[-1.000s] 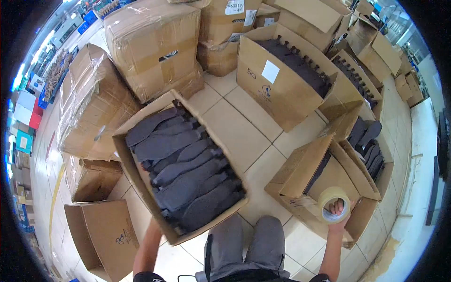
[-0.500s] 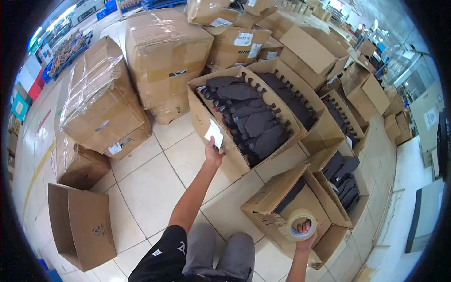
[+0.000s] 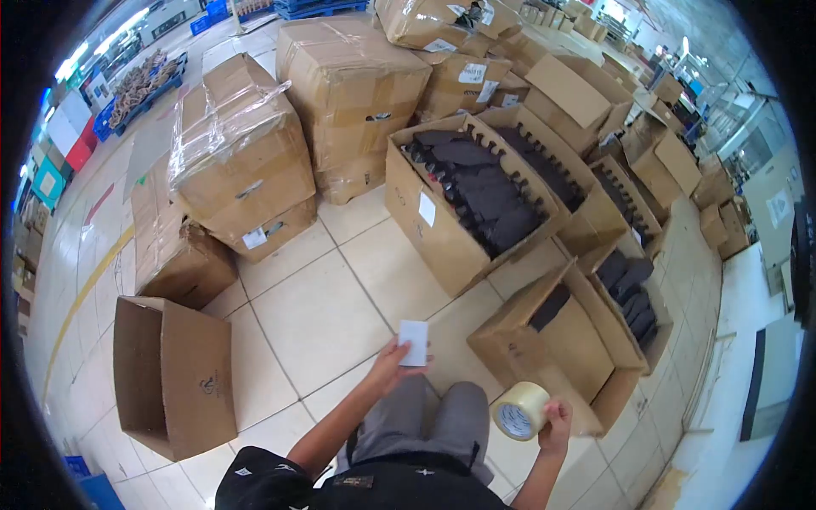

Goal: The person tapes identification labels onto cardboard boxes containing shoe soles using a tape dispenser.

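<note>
My left hand [image 3: 393,365] pinches a small stack of white paper labels [image 3: 414,342], held above my lap. A large roll of clear packing tape [image 3: 519,412] is in my right hand [image 3: 556,425], its printed core turned toward me. In front stands an open cardboard box [image 3: 422,223] packed with dark grey, flat long-shaped pieces [image 3: 486,194]. One white label [image 3: 427,209] lies on that box's near side. Close to my right hand is another open box [image 3: 510,344], its flaps spread and one dark piece visible inside.
Tall taped cartons [image 3: 242,144] stand at left, with a larger carton [image 3: 348,93] behind. An open box [image 3: 197,374] sits on the tiled floor [image 3: 319,289] at lower left. More open boxes with dark pieces line the right, beside a white wall [image 3: 727,382].
My left hand has drawn back from the box's side toward my lap with white labels; one label stays on the box. My right hand has turned the tape roll. The view has shifted.
</note>
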A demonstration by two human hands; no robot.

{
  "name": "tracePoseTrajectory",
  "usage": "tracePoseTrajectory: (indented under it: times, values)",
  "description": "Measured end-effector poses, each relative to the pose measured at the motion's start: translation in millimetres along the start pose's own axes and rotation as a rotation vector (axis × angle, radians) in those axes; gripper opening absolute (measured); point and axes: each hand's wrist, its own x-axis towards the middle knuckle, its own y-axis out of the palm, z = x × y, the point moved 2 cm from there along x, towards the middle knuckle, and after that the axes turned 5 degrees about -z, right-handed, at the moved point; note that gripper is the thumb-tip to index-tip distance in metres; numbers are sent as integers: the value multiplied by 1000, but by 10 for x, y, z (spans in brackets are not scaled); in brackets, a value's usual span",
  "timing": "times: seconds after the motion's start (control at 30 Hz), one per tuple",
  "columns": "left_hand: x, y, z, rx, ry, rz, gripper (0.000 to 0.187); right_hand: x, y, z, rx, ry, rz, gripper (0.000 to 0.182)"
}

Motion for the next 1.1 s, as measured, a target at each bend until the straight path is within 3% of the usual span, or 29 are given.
tracePoseTrajectory:
  times: [0.1,0.2,0.27,0.33,0.5,0.6,0.7,0.8,0.9,1.1]
  values:
    - [-436,241,30,-57,-124,259,43,-585,603,350,-342,33,153,24]
    - [-731,452,24,155,-105,291,45,-811,848,564,-676,-13,315,18]
    - [-575,340,266,433,66,345,44,-956,872,638,-821,41,386,17]
    - [-646,447,371,553,176,344,42,-1023,1073,869,-842,-105,458,17]
    - [-1433,1080,118,545,292,221,33,-1093,1274,1223,-937,-129,574,22]
    - [-1403,967,196,960,471,365,27,-1121,1258,1288,-937,-102,553,24]
    - [-1527,1048,169,655,197,478,26,-1098,1133,1195,-833,-207,516,22]
    - [-1687,1240,159,629,164,403,26,-1070,1031,1129,-865,-218,485,24]
    - [-1756,1406,99,1054,482,457,24,-1063,970,1150,-889,-203,462,25]
    - [-1679,1552,119,1308,545,445,14,-1084,776,1033,-841,-243,482,29]
